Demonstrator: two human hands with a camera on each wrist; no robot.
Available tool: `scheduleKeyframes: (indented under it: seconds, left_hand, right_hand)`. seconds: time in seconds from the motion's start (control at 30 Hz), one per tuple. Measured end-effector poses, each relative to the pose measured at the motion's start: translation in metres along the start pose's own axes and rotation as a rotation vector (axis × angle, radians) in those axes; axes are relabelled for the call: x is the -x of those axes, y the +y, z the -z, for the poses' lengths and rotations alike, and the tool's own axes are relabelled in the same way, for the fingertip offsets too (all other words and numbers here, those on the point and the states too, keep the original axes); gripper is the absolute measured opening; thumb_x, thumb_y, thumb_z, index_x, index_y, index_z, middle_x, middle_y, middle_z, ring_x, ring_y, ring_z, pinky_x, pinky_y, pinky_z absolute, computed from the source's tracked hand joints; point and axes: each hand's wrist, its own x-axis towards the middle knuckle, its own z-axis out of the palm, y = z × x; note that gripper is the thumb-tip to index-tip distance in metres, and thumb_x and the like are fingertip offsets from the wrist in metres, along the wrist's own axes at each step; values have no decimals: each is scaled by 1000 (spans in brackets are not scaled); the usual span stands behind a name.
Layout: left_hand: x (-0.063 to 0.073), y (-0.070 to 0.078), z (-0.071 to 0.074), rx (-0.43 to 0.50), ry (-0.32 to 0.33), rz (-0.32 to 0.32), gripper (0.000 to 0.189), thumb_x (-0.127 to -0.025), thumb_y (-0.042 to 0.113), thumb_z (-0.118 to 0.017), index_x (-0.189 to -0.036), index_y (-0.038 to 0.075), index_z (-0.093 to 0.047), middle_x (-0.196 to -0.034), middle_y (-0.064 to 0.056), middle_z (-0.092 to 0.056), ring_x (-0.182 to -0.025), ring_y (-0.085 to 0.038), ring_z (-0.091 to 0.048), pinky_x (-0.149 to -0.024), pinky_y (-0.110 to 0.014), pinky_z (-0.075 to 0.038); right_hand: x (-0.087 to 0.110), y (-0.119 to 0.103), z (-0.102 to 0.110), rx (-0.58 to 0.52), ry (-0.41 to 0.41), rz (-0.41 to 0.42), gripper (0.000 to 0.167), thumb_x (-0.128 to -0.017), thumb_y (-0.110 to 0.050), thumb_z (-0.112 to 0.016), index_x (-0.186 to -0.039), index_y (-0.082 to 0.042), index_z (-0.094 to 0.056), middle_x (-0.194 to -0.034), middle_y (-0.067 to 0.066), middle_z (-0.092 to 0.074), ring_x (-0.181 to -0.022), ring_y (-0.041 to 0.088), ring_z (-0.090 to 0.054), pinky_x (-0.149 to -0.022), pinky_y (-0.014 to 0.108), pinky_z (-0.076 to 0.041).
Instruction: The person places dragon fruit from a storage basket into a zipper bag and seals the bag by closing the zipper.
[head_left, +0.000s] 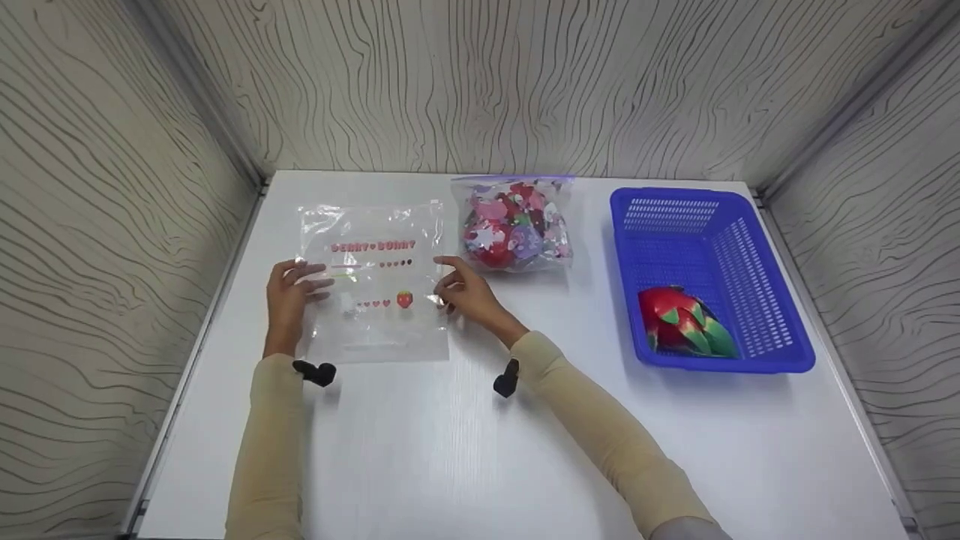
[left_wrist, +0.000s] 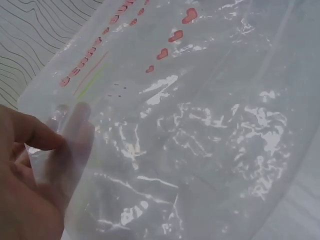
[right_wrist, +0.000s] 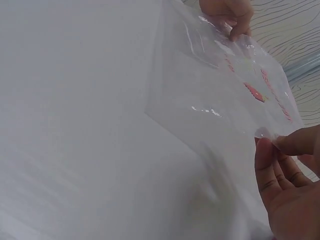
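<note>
A clear plastic zip bag [head_left: 382, 330] printed with red lettering, hearts and a strawberry is held up at the left of the table. My left hand [head_left: 286, 300] pinches its left edge; in the left wrist view the thumb is in front and the fingers [left_wrist: 75, 150] show through the plastic. On the opposite edge, my right hand [head_left: 471, 294] pinches the bag between thumb and fingertips, as the right wrist view shows. Through the plastic I see no contents. Just beyond the right hand lies a filled zip bag [head_left: 517, 229] of red, pink and purple items.
At the right of the white table [head_left: 397, 450] stands a blue perforated plastic basket [head_left: 626, 300]. Inside it, near the front, lies a red and green dragon fruit-like object [head_left: 675, 319]. Wood-patterned panels [head_left: 480, 90] enclose the table at the back and both sides.
</note>
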Motion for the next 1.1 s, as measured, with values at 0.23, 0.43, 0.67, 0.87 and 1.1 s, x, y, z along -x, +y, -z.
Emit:
scheduleKeyframes:
  seconds: [0.23,0.43,0.67,0.87,1.1]
  left_hand:
    - [3,11,-8,-30,-39,-27,44,-110,10,-55,-151,-1,-43,-126,-19,-72,-92,-22,-78,-88,-43,-66]
    - [18,35,-19,-73,-66,-59,42,-108,3,-53,-150,-1,-46,-137,-26,-67,-88,-18,-77,-76,-29,-63]
    - [18,42,-34,-147,-102,-109,43,-108,0,-52,-151,1,-47,-139,-24,-66,-95,-18,-77,-82,-29,-62]
    - [6,29,-41,-160,-92,-195,37,-109,2,-52,-146,4,-52,-129,-19,-72,-94,-15,-76,-82,-28,-61]
    - [2,31,-48,-194,-99,-249,35,-108,2,-52,-142,6,-56,-122,-13,-74,-94,-16,-76,-82,-26,-61]
  right_hand:
    - [2,-4,11,4,4,48,59,-100,2,-65,-155,-12,-51,-107,16,-70,-81,15,-69,-73,32,-64]
    - [5,-10,19,-70,24,88,61,-96,13,-57,-153,-6,-51,-126,25,-65,-94,29,-74,-79,32,-65]
    - [5,-15,29,-126,81,78,68,-87,20,-51,-153,-1,-44,-147,26,-57,-119,42,-68,-90,39,-65]
    - [3,-19,37,-177,111,69,72,-89,17,-56,-156,0,-39,-148,25,-59,-122,36,-69,-86,33,-64]
    - [2,-24,46,-285,128,101,53,-102,3,-61,-151,1,-41,-120,18,-73,-88,14,-74,-74,30,-64]
